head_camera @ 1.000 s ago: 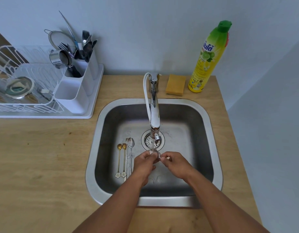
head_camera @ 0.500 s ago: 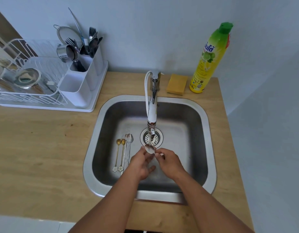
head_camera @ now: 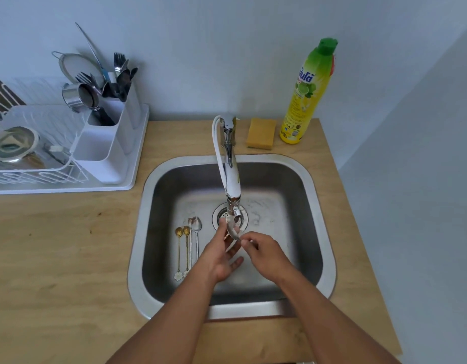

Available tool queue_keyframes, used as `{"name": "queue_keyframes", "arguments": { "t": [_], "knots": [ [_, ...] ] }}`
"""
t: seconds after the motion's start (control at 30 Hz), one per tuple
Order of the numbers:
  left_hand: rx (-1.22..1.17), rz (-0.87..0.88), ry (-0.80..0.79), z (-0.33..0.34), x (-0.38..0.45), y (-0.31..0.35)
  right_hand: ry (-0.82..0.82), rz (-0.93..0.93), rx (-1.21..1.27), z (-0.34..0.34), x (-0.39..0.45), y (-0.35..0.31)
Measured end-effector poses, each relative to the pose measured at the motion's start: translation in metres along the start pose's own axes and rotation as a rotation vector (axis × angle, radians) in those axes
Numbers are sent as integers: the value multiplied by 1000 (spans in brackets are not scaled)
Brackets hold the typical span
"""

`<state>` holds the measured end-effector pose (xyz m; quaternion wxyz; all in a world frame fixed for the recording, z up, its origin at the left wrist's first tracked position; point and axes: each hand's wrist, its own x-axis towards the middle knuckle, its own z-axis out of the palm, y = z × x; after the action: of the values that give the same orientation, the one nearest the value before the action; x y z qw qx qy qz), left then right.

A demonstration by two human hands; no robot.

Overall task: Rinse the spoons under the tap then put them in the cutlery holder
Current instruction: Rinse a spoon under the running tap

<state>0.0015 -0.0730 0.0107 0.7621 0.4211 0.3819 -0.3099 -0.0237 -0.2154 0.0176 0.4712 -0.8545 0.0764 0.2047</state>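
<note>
Rinsing step in hand. Both hands meet over the middle of the sink (head_camera: 324, 206), directly below the tap (head_camera: 233, 190) spout: the left hand (head_camera: 221, 256) has its fingers loosely spread, cradling and rubbing the bowl of a spoon (head_camera: 232, 229), while the right hand (head_camera: 266, 256) pinches what appears to be the handle end between thumb and fingertips. Whether water is running cannot be told. Four further spoons (head_camera: 190, 245) lie side by side on the sink floor toward its left wall, apparently unrinsed. The white cutlery holder (head_camera: 108, 143) stands at the table's back-left, on the drying rack's (head_camera: 30, 164) tray, with other cutlery already upright in it. The next move would call for carrying the spoon left and back, clear of the sink rim, and lowering it into a compartment.
</note>
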Motion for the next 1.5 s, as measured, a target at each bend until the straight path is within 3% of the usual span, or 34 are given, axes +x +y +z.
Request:
{"name": "queue_keyframes", "arguments": {
  "t": [0.13,0.3,0.47,0.63,0.77,0.87,1.13,1.3,1.4,1.5],
  "knots": [
    [-53,2,79,5,-1,-2,-47,-21,-22,0,1,2],
    [1,56,65,9,-3,-17,-42,-30,-11,-6,12,6],
    [176,177,177,11,-2,-20,-23,-79,-90,-8,6,19],
    [166,227,363,21,-1,-20,-61,-131,-240,-8,1,27],
    [159,307,396,27,1,-26,-25,-102,-309,-5,5,21],
    [204,346,415,26,1,-32,3,-82,-227,-1,8,9],
    [120,366,381,27,2,-25,47,-9,10,2,8,-1],
    [-64,308,170,22,6,-32,63,29,80,-5,10,-2],
    [-126,274,78,13,6,-35,-20,72,201,-7,10,-2],
    [-82,309,144,9,7,-36,-126,112,342,-5,7,2]
  ]
}}
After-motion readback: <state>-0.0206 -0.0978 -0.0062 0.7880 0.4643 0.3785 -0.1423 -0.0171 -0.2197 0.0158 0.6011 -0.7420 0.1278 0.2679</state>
